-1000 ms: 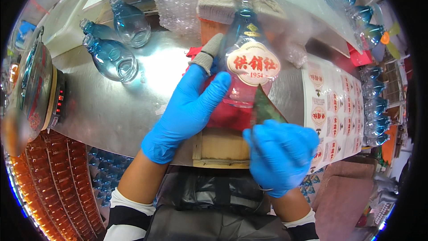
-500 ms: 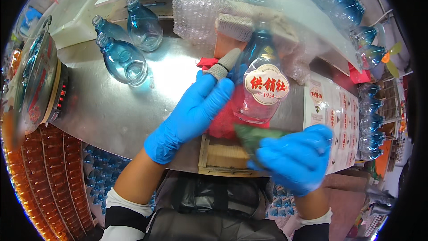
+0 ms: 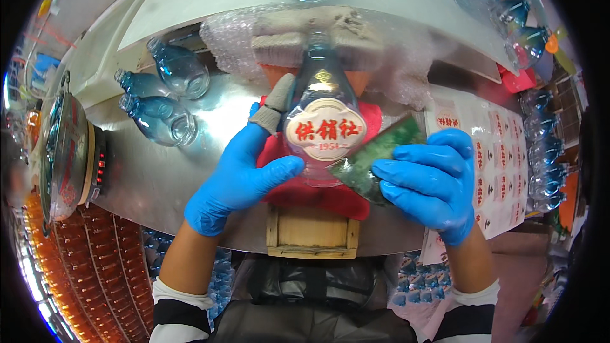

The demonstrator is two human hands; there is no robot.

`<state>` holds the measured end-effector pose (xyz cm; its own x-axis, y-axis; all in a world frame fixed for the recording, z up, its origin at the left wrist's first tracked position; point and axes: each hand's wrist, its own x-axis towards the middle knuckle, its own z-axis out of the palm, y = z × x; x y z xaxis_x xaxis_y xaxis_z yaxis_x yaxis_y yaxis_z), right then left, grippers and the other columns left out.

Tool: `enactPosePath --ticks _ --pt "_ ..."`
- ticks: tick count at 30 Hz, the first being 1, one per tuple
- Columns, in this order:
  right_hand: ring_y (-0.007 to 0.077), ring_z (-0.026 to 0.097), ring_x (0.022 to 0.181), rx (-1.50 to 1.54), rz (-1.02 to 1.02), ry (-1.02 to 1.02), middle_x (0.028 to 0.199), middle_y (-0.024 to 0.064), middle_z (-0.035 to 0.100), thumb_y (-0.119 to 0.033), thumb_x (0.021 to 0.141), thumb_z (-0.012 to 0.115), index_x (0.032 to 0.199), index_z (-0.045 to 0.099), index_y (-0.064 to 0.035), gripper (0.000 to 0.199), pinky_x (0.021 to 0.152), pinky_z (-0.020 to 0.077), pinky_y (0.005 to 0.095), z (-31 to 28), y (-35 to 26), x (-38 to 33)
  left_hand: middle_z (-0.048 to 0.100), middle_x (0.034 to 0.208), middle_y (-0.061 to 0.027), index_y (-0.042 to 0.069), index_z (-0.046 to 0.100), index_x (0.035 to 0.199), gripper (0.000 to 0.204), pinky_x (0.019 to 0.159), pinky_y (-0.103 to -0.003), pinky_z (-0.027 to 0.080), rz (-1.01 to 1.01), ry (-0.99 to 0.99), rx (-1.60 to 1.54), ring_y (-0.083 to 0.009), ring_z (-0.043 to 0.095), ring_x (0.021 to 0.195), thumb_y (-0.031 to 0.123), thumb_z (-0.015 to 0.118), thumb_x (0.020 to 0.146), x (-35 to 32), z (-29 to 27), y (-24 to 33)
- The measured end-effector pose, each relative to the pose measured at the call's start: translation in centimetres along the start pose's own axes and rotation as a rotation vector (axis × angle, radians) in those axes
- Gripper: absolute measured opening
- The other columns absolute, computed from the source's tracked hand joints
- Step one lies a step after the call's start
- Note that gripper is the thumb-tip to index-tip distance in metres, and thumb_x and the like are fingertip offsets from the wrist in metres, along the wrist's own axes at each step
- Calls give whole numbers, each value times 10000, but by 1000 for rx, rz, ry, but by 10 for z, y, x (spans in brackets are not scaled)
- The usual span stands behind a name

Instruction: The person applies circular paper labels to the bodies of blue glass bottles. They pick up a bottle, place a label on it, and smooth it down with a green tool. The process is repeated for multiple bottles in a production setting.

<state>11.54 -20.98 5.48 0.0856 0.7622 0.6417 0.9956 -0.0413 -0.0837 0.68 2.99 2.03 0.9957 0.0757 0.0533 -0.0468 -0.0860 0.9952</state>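
A blue-tinted clear bottle (image 3: 323, 82) with a cream, red-printed label lies on a red cloth (image 3: 270, 146), its neck pointing away from me. My left hand (image 3: 244, 165), in a blue glove with a grey fabric sleeve on one finger, steadies the bottle's left side. Its thumb is by the lower part of the bottle, and its other fingers are partly hidden. My right hand (image 3: 432, 181), also gloved in blue, grips a flat green marbled scraper (image 3: 391, 146). The scraper's pointed corner overlaps the bottle's lower right side, near the label; contact is unclear.
Several blue bottles (image 3: 162, 117) lie at the left on the metal table (image 3: 140, 181), near a round metal machine (image 3: 70, 152) with red lights. A sheet of labels (image 3: 480, 152) lies at the right. Bubble wrap (image 3: 229, 47) and a wooden block (image 3: 311, 232) flank the bottle's far and near ends.
My right hand has brought the scraper up to the bottle's lower right side. The head view has shifted, so the bottle and my left hand appear farther left.
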Motion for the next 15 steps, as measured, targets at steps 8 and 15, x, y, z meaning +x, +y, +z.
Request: enactPosePath --ticks 8,15 --pt "96 529 829 -17 34 12 944 -97 632 -195 611 725 893 659 -262 297 753 390 298 0 6 -30 168 1469 -147 -13 144 1406 906 1092 -350 117 -75 -3 -106 -241 138 1360 282 679 737 -2 1 -2" --pt "86 481 794 127 -6 -15 964 -127 592 -182 594 706 937 659 -318 372 776 360 314 6 -20 -4 189 1456 -159 -29 153 1398 905 1091 -357 133 -14 -35 -11 -251 166 1351 353 654 748 -5 2 -7"
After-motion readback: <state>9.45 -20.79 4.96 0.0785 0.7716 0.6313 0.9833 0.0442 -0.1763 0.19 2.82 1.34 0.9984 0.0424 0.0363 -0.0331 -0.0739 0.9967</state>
